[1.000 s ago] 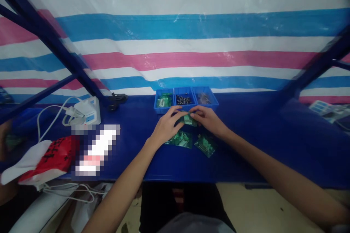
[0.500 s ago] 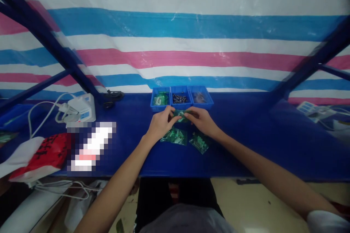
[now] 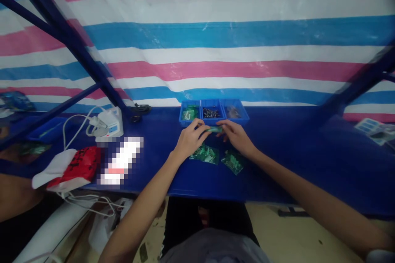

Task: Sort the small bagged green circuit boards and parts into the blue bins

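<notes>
A blue tabletop ran the width of the place, with three blue bins side by side near its back. In front of them the left hand and right hand faced each other, fingers narrowed to a pinch. Two green packets lay nearer the person. Between the fingertips was a slim green packet, apparently being straightened or folded; handling it further called, I judged, for a light, even grip at both ends
</notes>
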A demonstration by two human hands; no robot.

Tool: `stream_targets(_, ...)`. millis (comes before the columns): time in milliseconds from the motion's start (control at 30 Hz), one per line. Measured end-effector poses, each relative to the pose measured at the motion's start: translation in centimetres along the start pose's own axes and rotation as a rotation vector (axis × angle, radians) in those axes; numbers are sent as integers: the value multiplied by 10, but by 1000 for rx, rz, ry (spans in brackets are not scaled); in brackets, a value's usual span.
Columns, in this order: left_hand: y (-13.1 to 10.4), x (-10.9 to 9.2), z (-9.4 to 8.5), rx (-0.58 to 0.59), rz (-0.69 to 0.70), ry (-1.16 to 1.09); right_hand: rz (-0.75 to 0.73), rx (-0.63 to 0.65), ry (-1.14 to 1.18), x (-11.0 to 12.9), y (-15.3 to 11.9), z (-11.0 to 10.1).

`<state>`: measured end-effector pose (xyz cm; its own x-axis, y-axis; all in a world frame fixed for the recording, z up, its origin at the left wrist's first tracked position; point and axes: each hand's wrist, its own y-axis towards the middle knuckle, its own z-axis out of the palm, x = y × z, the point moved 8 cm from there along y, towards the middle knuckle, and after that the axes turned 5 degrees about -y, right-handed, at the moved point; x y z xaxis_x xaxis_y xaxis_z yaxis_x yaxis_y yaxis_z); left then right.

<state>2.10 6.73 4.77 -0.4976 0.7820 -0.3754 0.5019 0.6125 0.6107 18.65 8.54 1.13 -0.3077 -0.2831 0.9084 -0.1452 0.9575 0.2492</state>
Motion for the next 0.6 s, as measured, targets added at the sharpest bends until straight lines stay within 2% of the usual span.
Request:
stream_targets(167, 1, 1, 2, 9, -21, -72, -51, 74, -51, 3, -4, 9)
stream_targets(333, 0, 7, -2, -72, -94, -120, -2, 83, -32, 10, -8, 9)
stream_targets(433, 0, 2, 2, -17, -52, -113, -13, 55, -32, 13, -9, 7)
stream_targets(600, 0, -4, 14, 118, -25, -115, -111, 30, -61, 23, -10, 6)
